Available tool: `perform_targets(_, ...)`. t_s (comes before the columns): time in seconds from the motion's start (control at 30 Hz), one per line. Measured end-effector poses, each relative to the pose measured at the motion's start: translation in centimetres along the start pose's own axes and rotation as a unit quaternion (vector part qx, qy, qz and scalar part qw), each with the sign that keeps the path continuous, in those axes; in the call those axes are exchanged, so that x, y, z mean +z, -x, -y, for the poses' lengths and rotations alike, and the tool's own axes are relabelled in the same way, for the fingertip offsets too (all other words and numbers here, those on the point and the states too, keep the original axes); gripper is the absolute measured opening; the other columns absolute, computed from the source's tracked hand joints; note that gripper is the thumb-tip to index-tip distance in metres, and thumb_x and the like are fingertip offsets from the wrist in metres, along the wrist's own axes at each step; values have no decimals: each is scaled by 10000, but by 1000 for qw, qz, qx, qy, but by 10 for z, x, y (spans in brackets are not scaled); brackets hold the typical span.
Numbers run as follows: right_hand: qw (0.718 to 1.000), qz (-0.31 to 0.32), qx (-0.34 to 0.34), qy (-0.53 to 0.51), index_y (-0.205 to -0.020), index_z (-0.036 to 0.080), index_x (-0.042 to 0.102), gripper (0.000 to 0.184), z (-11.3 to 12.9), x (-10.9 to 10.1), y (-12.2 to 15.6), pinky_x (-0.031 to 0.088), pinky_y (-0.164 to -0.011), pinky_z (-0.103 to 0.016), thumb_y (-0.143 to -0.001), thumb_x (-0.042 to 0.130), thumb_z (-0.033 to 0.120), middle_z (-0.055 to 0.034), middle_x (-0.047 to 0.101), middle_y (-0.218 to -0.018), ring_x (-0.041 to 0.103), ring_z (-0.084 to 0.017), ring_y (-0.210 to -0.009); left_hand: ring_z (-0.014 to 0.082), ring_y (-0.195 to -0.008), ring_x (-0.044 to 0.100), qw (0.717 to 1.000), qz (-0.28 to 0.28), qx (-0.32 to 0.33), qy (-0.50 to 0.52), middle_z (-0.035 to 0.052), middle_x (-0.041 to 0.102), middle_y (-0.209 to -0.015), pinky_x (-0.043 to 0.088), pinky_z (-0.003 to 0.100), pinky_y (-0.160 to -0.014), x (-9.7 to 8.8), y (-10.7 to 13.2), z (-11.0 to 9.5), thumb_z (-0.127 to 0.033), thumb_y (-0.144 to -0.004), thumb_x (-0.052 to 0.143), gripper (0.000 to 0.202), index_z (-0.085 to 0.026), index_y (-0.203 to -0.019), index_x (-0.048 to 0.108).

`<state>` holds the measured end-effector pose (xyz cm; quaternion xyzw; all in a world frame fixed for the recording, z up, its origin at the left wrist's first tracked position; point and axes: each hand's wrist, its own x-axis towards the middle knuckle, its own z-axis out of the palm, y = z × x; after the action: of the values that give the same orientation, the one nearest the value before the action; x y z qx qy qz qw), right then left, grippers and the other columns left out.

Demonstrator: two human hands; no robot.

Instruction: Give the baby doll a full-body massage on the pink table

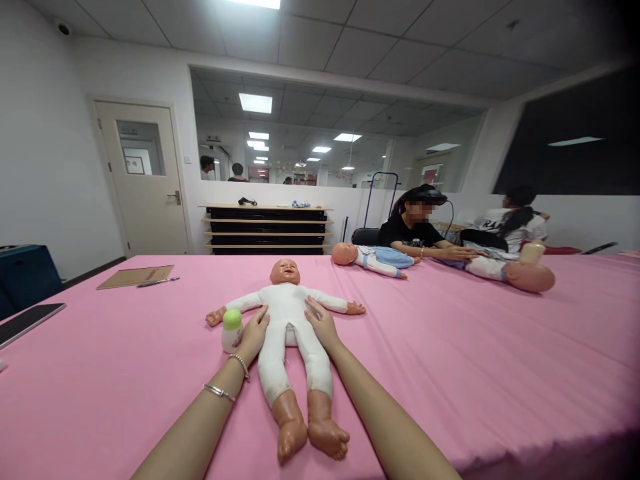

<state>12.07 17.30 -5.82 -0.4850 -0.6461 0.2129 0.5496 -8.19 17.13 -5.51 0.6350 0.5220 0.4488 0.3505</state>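
A baby doll [287, 307] with a white cloth body lies on its back on the pink-covered table [465, 373], feet towards me and arms spread. My left hand [254, 331] rests against the doll's side at the waist, fingers stretched out. On the opposite side, my right hand [321, 323] lies along the doll's waist with its fingers extended. Neither hand grips anything. A small white bottle with a green cap [233, 331] stands upright just left of my left hand, by the doll's arm.
A brown notebook [135, 276] and a pen [158, 282] lie at the left, near a dark tablet-like object [30, 323]. Further right is a doll in blue [375, 259]. Beyond it a co-worker [413, 227] handles another doll [525, 275], with a pale bottle [533, 251] beside its head.
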Motion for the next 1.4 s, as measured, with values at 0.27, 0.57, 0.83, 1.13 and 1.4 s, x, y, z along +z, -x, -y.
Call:
perform_targets(0.27, 994, 91, 51, 14, -1237, 182, 534, 464, 9, 0, 3, 166, -1127, -399, -838, 430, 395, -60, 379, -1398, 265, -188, -1341, 166, -1287, 366, 1000, -9, -3, -3, 72, 424, -1373, 247, 301, -1107, -1, 3, -2, -280, -867, 389, 416, -140, -1245, 494)
perform_targets(0.57, 995, 96, 18, 33, -1267, 169, 500, 527, 18, 7, -36, 211, -1115, -392, -741, 462, 173, -71, 392, -1389, 316, -188, -1317, 189, -1319, 301, 987, -97, 77, -105, 122, 360, -1409, 210, 307, -1122, 14, -32, -35, -133, -754, 422, 561, -71, -1312, 401)
perform_targets(0.83, 943, 188, 40, 271, -1279, 297, 467, 423, 18, 32, -57, 26, -1057, -606, -889, 316, 236, -15, 265, -1459, 134, -234, -1377, 251, -1375, 141, 965, 96, 93, -227, -12, 280, -1457, 35, 576, -1085, 44, -68, -35, -318, -877, 270, 473, -304, -1334, 389)
perform_targets(1.13, 927, 58, 223, 297, -1405, 217, 262, 669, 22, 26, -51, 45, -1036, -634, -839, 332, 566, -92, 119, -1494, 86, -279, -1379, 290, -1377, 100, 971, -15, -33, -235, 53, 192, -1487, 49, 537, -1099, 25, -67, -14, -521, -845, 294, 606, -238, -1380, 327)
perform_targets(1.4, 912, -152, 171, 340, -1310, 139, 442, 532, -24, -7, -47, -89, -1031, -613, -876, 295, 408, -148, 253, -1450, 72, -299, -1375, 264, -1379, 106, 933, -236, 4, -272, 161, 237, -1460, 94, 470, -1120, 9, -61, 6, -290, -857, 338, 516, -91, -1331, 380)
